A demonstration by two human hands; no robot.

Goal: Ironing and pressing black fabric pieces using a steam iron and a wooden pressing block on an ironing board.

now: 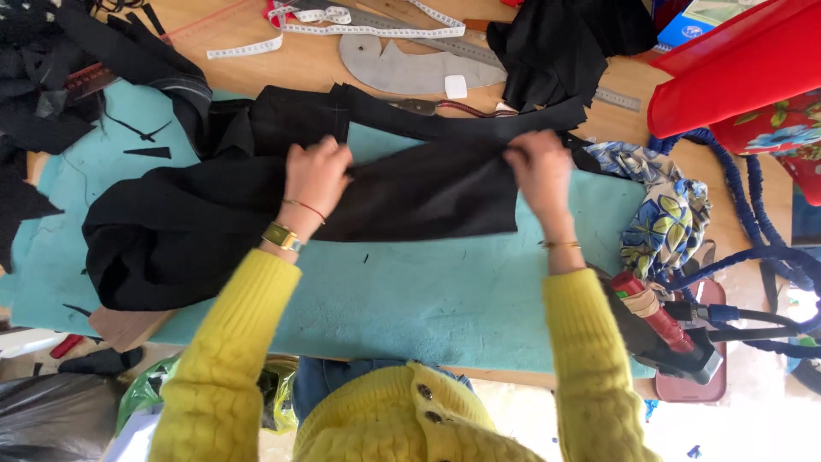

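Head view: both hands, left (315, 175) and right (539, 167), pinching black fabric (410, 192) flat over turquoise pad (410, 299).

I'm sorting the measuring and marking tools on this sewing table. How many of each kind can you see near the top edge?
White measuring tape: 1
Metal straight ruler: 1
Grey curved pattern template: 1
White chalk block: 1
Total: 4

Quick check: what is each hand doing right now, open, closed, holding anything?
Left hand: closed, pinching the black fabric at its upper edge.
Right hand: closed, pinching the same black fabric near its right end.
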